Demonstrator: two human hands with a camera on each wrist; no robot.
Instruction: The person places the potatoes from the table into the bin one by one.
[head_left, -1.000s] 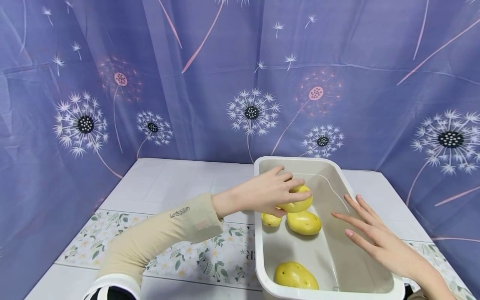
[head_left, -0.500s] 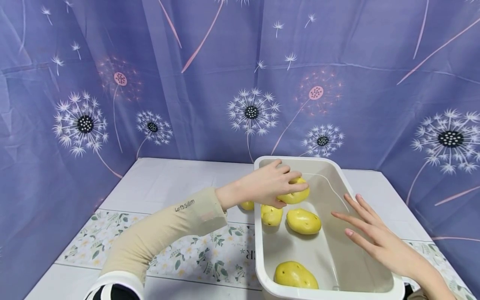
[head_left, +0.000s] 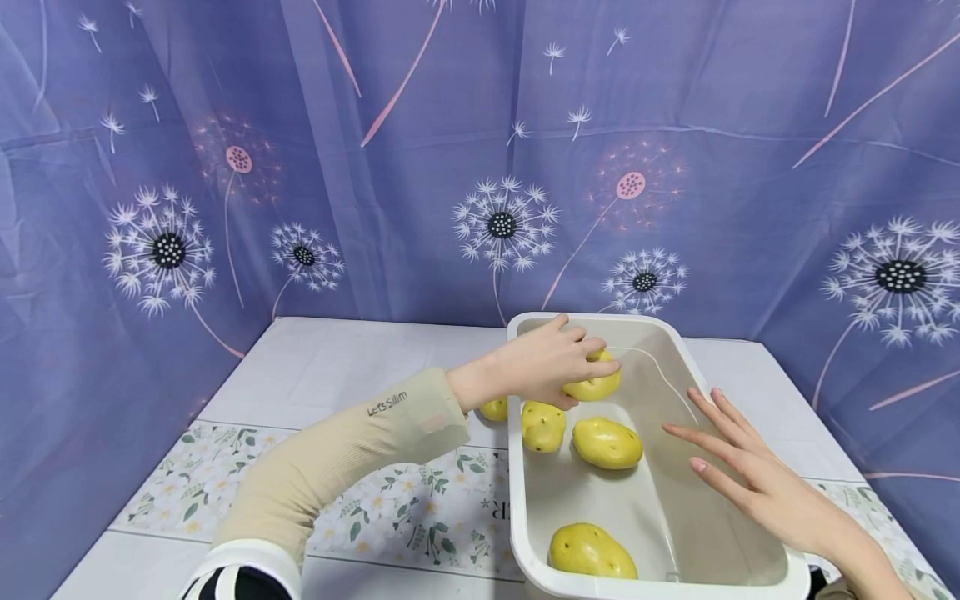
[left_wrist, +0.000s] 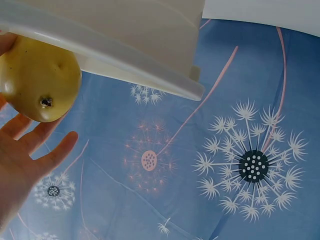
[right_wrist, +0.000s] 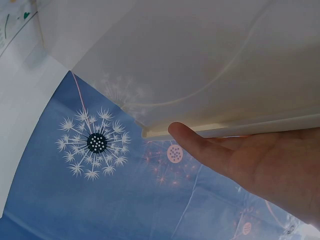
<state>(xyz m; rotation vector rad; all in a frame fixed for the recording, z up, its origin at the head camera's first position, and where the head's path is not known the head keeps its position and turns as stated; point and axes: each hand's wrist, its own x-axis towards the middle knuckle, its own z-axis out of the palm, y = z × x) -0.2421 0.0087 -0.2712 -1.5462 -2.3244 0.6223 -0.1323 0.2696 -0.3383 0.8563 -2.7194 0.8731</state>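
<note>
My left hand [head_left: 543, 365] reaches over the left rim of a pale grey plastic tub [head_left: 716, 588]. It grips a yellow potato [head_left: 596, 385] near the tub's far end, fingers over the top. In the left wrist view the fingers curl behind this potato [left_wrist: 42, 75], close to the tub's rim. Inside the tub, one potato [head_left: 543, 428] lies against the left wall, another [head_left: 607, 443] beside it, and a larger one [head_left: 592, 552] near the front. My right hand [head_left: 765, 475] lies along the right rim with its fingers straight and spread; its thumb shows at the rim in the right wrist view.
One more potato [head_left: 493, 410] sits on the table just outside the tub's left wall, partly behind my left forearm. The white table [head_left: 360, 358] has a floral strip [head_left: 405, 517] across it. A purple dandelion-print curtain [head_left: 405, 208] hangs behind and on both sides.
My left hand has moved a little upward and back with its potato, off the ones beneath. The potato outside the left wall has come into view. The right hand has stayed still.
</note>
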